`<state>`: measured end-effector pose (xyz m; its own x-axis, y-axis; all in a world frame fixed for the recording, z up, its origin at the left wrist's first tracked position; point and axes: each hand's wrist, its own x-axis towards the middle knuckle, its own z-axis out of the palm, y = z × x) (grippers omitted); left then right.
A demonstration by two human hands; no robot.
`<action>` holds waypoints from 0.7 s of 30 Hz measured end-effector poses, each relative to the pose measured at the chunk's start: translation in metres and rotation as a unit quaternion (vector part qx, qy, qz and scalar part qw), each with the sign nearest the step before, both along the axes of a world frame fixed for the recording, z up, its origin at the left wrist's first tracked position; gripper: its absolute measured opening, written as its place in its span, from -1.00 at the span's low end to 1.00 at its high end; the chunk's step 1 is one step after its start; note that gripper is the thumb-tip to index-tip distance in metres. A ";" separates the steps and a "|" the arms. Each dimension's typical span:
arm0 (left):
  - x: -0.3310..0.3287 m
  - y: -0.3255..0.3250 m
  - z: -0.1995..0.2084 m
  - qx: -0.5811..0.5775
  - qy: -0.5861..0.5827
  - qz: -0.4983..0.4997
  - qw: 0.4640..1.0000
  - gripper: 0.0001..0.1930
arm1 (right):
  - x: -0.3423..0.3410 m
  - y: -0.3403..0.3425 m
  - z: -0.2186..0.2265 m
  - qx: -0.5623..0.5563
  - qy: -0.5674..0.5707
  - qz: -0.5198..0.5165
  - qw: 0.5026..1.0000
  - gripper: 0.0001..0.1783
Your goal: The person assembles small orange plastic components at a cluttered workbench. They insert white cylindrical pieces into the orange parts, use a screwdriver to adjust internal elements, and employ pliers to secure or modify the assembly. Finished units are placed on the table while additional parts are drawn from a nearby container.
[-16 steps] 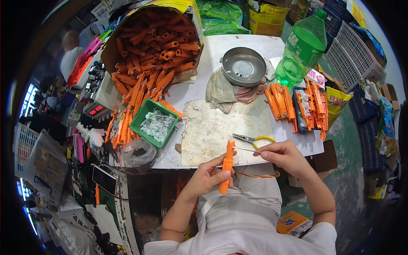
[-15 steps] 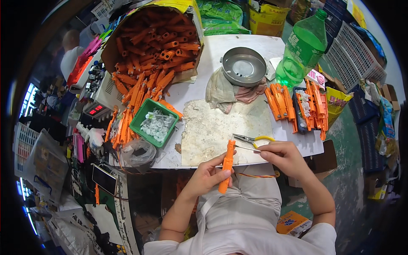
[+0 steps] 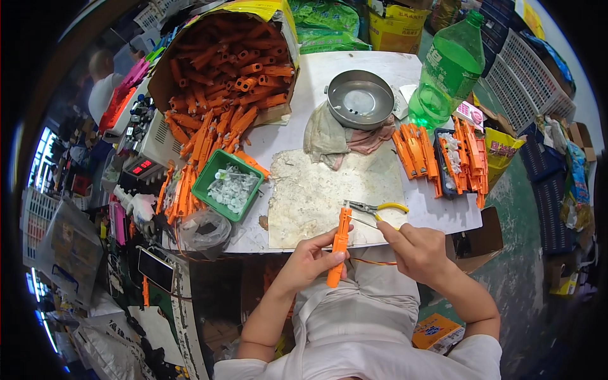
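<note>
The left hand [image 3: 308, 261] has its fingers closed around an orange plastic handle [image 3: 338, 248], held upright at the table [image 3: 329, 82] edge. The right hand [image 3: 415, 248] pinches a thin wire [image 3: 362, 221] beside the yellow-handled pliers [image 3: 375, 208].

orange part [image 3: 339, 248]: middle hidden by left hand [image 3: 308, 261] | wire end: too small

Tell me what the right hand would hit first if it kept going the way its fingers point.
The right hand points up-left toward the orange part held upright in the left hand. It would probably meet that part's upper end first, though depth is unclear.
</note>
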<state>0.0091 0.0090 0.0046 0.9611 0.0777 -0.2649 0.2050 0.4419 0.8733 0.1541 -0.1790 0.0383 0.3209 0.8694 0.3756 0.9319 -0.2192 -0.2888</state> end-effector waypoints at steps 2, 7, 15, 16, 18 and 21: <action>0.003 -0.001 0.000 0.005 -0.020 0.019 1.000 -0.38 | -0.002 -0.001 0.003 0.023 0.093 -0.006 0.995 -0.78; 0.008 0.000 -0.005 0.000 -0.040 0.029 0.999 -0.39 | -0.004 -0.004 0.005 0.045 0.360 0.003 0.932 -0.77; 0.008 0.000 -0.005 0.036 -0.032 0.024 0.999 -0.39 | 0.005 -0.008 -0.001 -0.029 0.478 0.004 0.878 -0.75; 0.008 -0.001 -0.005 0.048 -0.034 0.024 0.998 -0.40 | 0.006 -0.009 -0.004 -0.037 0.511 0.002 0.859 -0.75; 0.008 -0.001 -0.003 0.073 -0.039 0.023 0.996 -0.42 | 0.013 -0.007 -0.003 -0.081 0.561 0.000 0.824 -0.74; 0.006 0.002 -0.002 0.077 -0.025 -0.019 0.997 -0.44 | 0.015 -0.011 -0.015 -0.074 0.566 0.008 0.821 -0.74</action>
